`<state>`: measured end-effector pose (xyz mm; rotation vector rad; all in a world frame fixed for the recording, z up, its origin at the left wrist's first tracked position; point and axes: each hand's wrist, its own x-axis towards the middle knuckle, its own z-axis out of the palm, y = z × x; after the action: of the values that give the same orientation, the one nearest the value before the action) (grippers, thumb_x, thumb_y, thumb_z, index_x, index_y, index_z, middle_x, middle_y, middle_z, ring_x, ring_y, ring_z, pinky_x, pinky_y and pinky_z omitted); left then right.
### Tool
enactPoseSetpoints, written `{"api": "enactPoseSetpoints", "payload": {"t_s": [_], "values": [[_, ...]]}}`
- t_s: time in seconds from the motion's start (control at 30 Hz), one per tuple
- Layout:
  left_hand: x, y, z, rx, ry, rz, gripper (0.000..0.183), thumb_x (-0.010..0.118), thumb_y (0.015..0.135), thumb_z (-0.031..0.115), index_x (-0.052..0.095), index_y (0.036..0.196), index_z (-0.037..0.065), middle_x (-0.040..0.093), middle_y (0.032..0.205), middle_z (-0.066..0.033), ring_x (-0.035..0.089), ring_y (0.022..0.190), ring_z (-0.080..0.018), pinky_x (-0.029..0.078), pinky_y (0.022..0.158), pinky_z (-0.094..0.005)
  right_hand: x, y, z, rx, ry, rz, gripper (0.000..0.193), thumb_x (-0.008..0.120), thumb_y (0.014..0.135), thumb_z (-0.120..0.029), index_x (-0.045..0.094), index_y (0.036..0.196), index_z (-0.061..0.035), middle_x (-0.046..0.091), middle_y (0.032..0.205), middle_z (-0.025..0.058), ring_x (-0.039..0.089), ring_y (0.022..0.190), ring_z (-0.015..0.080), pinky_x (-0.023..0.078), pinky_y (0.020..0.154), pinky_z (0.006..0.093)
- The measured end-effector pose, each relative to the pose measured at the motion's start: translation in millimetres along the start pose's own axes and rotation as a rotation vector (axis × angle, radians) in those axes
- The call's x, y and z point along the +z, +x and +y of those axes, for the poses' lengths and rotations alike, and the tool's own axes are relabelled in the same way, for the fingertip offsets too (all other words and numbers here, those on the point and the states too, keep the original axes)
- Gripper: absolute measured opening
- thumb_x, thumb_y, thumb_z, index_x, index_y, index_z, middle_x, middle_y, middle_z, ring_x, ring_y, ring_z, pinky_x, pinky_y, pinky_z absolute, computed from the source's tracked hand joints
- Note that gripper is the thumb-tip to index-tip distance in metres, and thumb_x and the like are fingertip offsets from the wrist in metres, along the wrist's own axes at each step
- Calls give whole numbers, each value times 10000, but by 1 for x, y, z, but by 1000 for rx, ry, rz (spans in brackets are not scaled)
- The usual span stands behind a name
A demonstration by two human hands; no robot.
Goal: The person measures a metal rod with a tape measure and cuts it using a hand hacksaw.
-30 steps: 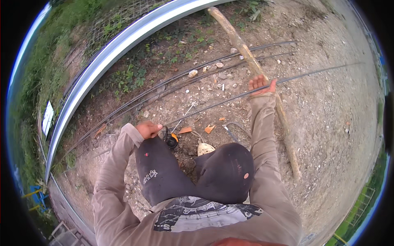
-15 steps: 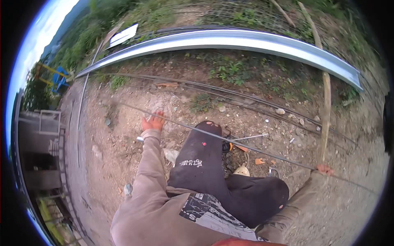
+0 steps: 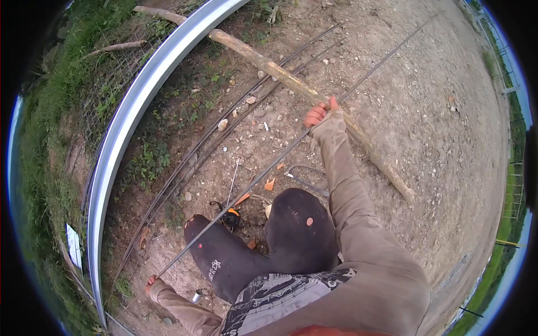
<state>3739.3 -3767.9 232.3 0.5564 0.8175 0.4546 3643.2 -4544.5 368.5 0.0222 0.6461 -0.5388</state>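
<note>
Outdoors on bare, stony ground (image 3: 443,151), with green growth along its left edge. Along that edge, a long silvery channel beam (image 3: 118,143), bent by the lens into an arc. Running from under the beam toward the middle of the ground, a wooden pole (image 3: 291,82). Between the beam and the dark-clad legs (image 3: 302,224), several thin dark rods (image 3: 196,150) lying side by side. Slanting from the ground's near left corner toward its far right edge, across the left leg, a single grey rod (image 3: 263,174), gripped at two places well apart.

Right hand (image 3: 322,113): closed around the grey rod beside the pole, with fingers curled and thumb extended along it. Left hand (image 3: 151,284): closed around the same rod, out beyond the left thigh, with finger detail too small to make out fully. Unlike half a second ago, no longer spread open at the rod on the left, but wrapped round it; on the right, gripping as before. Also turned since then, the whole view.

By the left knee, a black-and-orange tape measure (image 3: 231,218). Smallest, orange shards (image 3: 270,184) beyond it.
</note>
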Motion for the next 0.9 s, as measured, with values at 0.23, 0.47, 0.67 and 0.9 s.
{"api": "enactPoseSetpoints", "payload": {"t_s": [0.23, 0.47, 0.67, 0.9], "values": [[24, 9, -34, -81, -9, -96, 397, 359, 839, 384, 382, 656, 32, 374, 612, -92, 402, 576, -216, 353, 568, -357, 44, -30, -24, 51, -60, -517, 561, 348, 814, -619, 399, 631, -91, 230, 464, -45, 206, 395, 96, 172, 358, 247], [56, -27, -35, -14, -84, -455, 409, 377, 827, 400, 359, 577, 77, 326, 540, -49, 366, 488, -174, 332, 482, -314, 27, -19, 17, -291, -184, 273, 435, 496, 807, -512, 395, 650, -119, 280, 481, -8, 268, 407, 150, 251, 395, 305], [137, -36, 23, -149, -398, -751, 400, 408, 810, 356, 274, 501, 139, 261, 442, -2, 262, 348, -109, 203, 330, -243, 13, -16, -12, -330, -152, 79, 403, 422, 862, -469, 371, 659, -125, 244, 491, -26, 224, 400, 133, 198, 379, 282], [210, 8, 147, -26, -445, -1002, 438, 364, 840, 411, 278, 508, 138, 222, 440, 13, 180, 334, -109, 159, 310, -247, 65, 25, 20, -280, -127, -17, 411, 359, 885, -470, 365, 672, -119, 272, 475, -12, 220, 377, 149, 195, 360, 310]]}}
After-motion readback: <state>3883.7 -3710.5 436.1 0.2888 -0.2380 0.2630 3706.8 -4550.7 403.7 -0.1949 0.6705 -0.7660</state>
